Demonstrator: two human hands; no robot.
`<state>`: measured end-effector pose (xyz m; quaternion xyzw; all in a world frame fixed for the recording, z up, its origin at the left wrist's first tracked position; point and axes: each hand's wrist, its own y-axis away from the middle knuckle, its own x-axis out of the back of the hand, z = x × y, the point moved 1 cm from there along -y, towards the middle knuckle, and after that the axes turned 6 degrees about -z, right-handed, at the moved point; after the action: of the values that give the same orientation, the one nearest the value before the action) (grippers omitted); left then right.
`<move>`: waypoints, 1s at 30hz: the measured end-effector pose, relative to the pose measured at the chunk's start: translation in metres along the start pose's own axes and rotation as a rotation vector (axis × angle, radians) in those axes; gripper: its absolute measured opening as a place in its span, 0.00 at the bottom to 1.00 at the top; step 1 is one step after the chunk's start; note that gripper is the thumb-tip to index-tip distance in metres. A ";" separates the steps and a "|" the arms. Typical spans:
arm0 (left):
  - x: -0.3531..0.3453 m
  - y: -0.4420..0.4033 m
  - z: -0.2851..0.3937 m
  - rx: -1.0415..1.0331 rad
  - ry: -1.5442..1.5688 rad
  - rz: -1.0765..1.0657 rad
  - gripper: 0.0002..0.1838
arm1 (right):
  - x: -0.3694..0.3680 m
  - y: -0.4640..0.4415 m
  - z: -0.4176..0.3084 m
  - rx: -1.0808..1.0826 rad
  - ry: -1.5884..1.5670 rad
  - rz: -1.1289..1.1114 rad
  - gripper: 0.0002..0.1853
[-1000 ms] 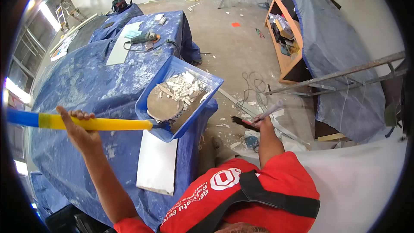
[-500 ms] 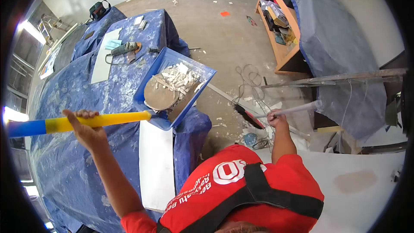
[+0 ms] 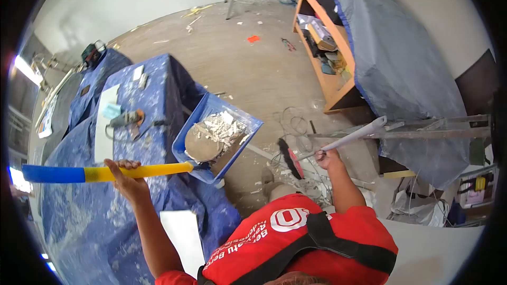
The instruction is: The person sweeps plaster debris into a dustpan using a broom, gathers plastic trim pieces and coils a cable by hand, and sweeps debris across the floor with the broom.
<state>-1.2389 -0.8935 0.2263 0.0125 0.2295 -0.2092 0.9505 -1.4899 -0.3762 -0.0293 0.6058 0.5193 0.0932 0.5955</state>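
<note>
- The left hand [image 3: 131, 183] is curled around the yellow and blue handle [image 3: 163, 170] of a long-handled blue dustpan [image 3: 213, 106], thumb along the top.
- The dustpan is ahead of the person, beside a table draped in a blue plastic sheet [image 3: 74, 216]. Whether the two touch, I cannot tell.
- In it lie a heap of white broken chips [image 3: 224, 126] and a round, flat, brownish piece [image 3: 202, 144]. The pan looks well filled; a tilt or a sudden twist of the wrist could slide the load over the rim.
- One hand bears the pan by its long handle, so the weight at the far end could tip it, especially if the grip slackens.
- The right hand [image 3: 328, 159] is closed around the pale handle of a broom [image 3: 356, 135]. Its red and black head [image 3: 292, 161] is near scattered rubble [image 3: 311, 187] on the floor. A wide swing might flick bits about.
- The broom's upper end appears close to a metal frame [image 3: 449, 126]; depth is unclear, but it might knock there.
- A loose cable [image 3: 296, 121] coils on the floor near the broom head and could snag its bristles or a shoe [image 3: 268, 178].
- An angle grinder [image 3: 127, 119] rests on the draped table; a tug on the sheet might shift it.
</note>
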 end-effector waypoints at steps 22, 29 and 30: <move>-0.324 -0.174 -0.328 -0.046 -0.248 -0.192 0.21 | -0.186 -0.185 -0.277 0.251 0.196 -0.159 0.21; -0.385 -0.247 -0.460 0.261 -0.574 -0.389 0.21 | -0.220 -0.250 -0.286 0.606 0.449 0.138 0.19; -0.388 -0.264 -0.478 0.280 -0.645 -0.519 0.20 | -0.225 -0.260 -0.287 0.510 0.504 0.299 0.25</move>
<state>-1.8650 -0.9251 -0.0109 0.0170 -0.1140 -0.4633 0.8787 -1.9338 -0.4281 -0.0502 0.7615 0.5618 0.1927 0.2594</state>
